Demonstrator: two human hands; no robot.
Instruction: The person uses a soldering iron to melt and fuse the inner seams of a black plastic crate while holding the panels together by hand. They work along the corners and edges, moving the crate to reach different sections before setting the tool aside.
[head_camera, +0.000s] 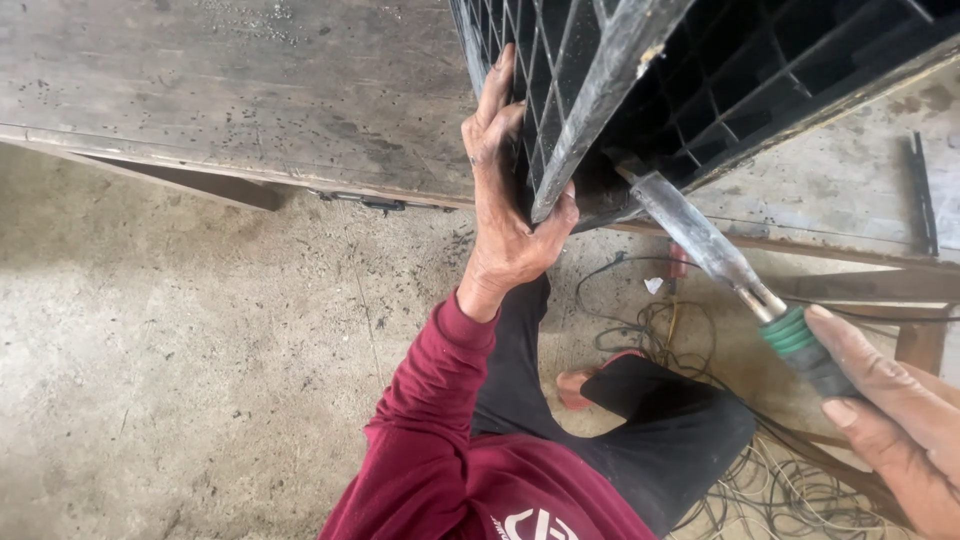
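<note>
A black plastic crate (740, 80) with a grid wall rests tilted on the wooden workbench (250, 90). My left hand (505, 200) grips its lower corner, fingers spread up along the grid and thumb over a grey rib. My right hand (890, 415) holds a tool (745, 280) by its green and black handle. The tool's flat, worn metal blade reaches up and left, and its tip touches the crate's bottom edge near my left thumb.
The bench's front edge crosses the view above a concrete floor (170, 360). Tangled wires (790, 490) lie on the floor at the lower right. My legs in black trousers and a foot (580, 385) are below. A metal strip (922, 195) lies on the bench at right.
</note>
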